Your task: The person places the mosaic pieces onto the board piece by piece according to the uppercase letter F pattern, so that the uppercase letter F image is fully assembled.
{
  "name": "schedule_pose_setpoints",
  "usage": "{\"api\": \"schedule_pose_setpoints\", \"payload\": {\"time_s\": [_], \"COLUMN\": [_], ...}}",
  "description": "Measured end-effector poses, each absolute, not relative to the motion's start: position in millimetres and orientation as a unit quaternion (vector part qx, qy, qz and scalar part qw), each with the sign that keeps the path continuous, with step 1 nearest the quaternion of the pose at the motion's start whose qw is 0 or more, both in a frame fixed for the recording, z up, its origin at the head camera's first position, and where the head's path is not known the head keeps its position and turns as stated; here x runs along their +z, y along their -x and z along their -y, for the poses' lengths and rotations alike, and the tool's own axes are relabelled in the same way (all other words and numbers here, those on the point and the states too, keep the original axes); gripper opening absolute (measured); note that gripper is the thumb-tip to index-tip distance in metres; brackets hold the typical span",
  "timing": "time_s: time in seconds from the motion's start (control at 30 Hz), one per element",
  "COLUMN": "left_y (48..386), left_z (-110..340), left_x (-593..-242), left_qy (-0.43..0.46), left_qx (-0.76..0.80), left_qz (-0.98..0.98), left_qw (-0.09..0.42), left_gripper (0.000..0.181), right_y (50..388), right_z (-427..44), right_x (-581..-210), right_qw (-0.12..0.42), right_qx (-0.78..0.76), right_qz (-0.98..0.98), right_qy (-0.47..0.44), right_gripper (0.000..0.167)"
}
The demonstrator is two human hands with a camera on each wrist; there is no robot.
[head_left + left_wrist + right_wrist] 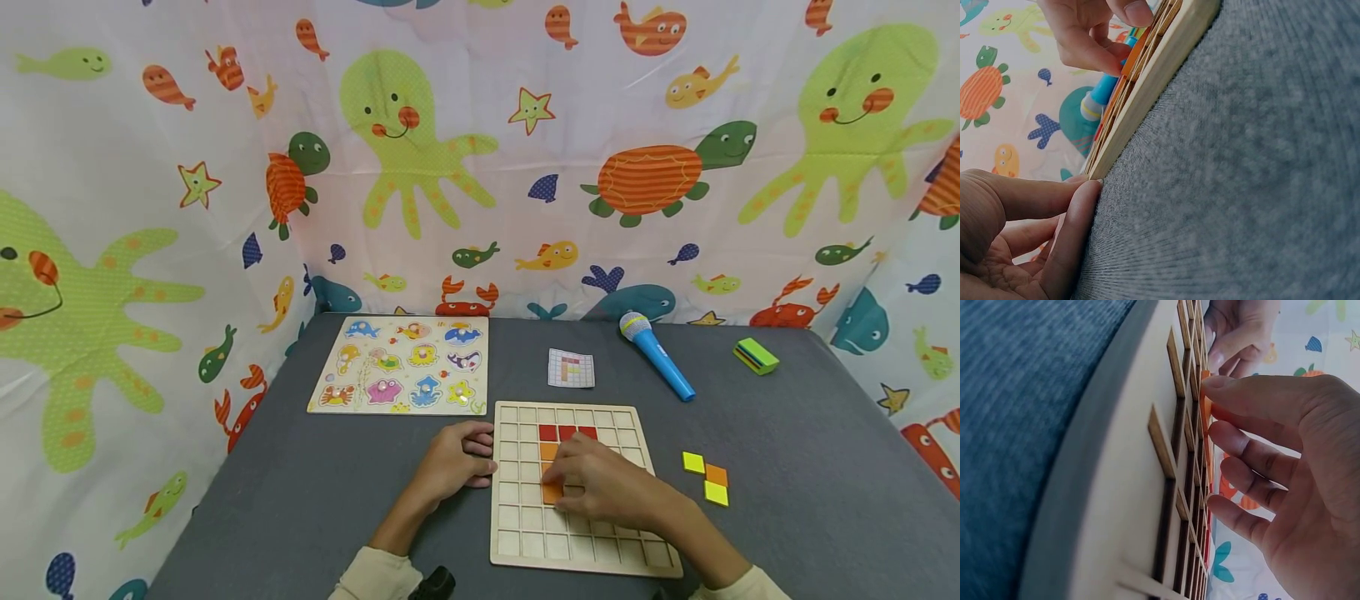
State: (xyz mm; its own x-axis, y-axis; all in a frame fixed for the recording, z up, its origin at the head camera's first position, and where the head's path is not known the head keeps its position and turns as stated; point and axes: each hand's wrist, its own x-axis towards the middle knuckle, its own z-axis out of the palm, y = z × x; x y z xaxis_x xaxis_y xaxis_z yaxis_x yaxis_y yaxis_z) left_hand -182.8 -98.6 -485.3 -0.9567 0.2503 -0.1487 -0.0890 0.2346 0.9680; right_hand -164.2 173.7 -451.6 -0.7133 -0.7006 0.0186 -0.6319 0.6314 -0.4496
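A wooden grid board lies on the grey table, slightly right of the middle. My left hand holds its left edge, thumb and fingertips meeting at the rim in the left wrist view. Over the board's middle, my right hand pinches an orange square tile between thumb and index finger. In the right wrist view this orange tile is at the grid surface; whether it sits fully in its cell I cannot tell. Red tiles form a row near the top, with another orange tile below them.
Loose yellow tiles and an orange one lie right of the board. Behind it are a printed pattern card, a blue toy microphone and a green striped block. A sea-animal peg puzzle lies back left.
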Motion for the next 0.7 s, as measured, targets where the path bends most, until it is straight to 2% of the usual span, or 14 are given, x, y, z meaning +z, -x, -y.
{"api": "schedule_pose_setpoints", "payload": {"time_s": [0.7], "left_y": [182.1], "left_z": [97.5], "left_x": [-484.7], "left_qy": [-0.047], "left_qx": [0.615], "left_qz": [-0.775], "left_qw": [0.138], "left_gripper": [0.056], "right_y": [164.0], "right_z": [-180.2], "right_x": [-452.6], "right_qw": [0.095], "right_qx": [-0.239], "right_qz": [-0.901], "right_qy": [0.350], "right_gripper": [0.022]}}
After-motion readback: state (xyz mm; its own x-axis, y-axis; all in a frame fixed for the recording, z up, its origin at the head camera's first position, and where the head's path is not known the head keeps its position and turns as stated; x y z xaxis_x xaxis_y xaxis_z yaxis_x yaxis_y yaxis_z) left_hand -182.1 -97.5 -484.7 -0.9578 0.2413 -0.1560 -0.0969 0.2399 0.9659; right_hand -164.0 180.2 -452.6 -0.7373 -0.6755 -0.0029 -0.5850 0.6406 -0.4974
